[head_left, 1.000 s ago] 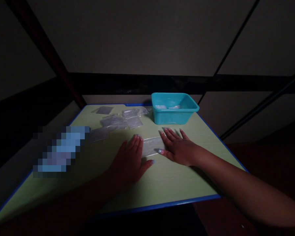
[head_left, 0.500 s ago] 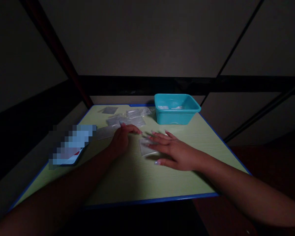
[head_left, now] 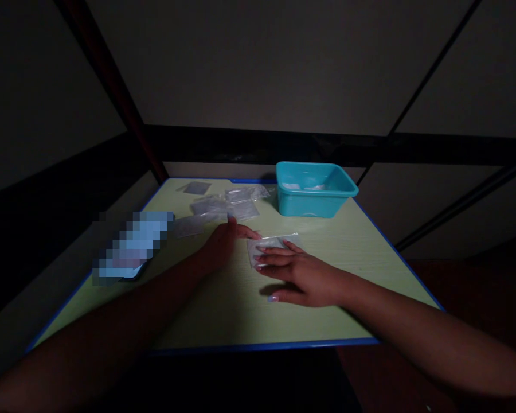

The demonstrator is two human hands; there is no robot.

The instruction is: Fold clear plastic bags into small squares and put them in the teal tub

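Observation:
A small clear plastic bag [head_left: 254,248] lies flat on the pale green table in front of me. My right hand [head_left: 298,269] rests on it with fingers spread, covering much of its lower right part. My left hand [head_left: 227,238] is at the bag's upper left corner, its fingertips touching or just above that edge and its thumb raised apart from the fingers. Neither hand is wrapped round anything. Several more clear bags [head_left: 243,209] lie loosely overlapped just beyond my left hand.
A turquoise plastic basket [head_left: 312,205] with some pale items inside stands at the back right. On the left lies a phone-like device [head_left: 133,246], its screen blurred out. The table [head_left: 258,321] has a blue edge, and a wall rises close behind it.
My right hand has come down flatter onto the bag, and more of the bag's top edge shows. My left hand has shifted right, to the bag's corner. The view has moved slightly.

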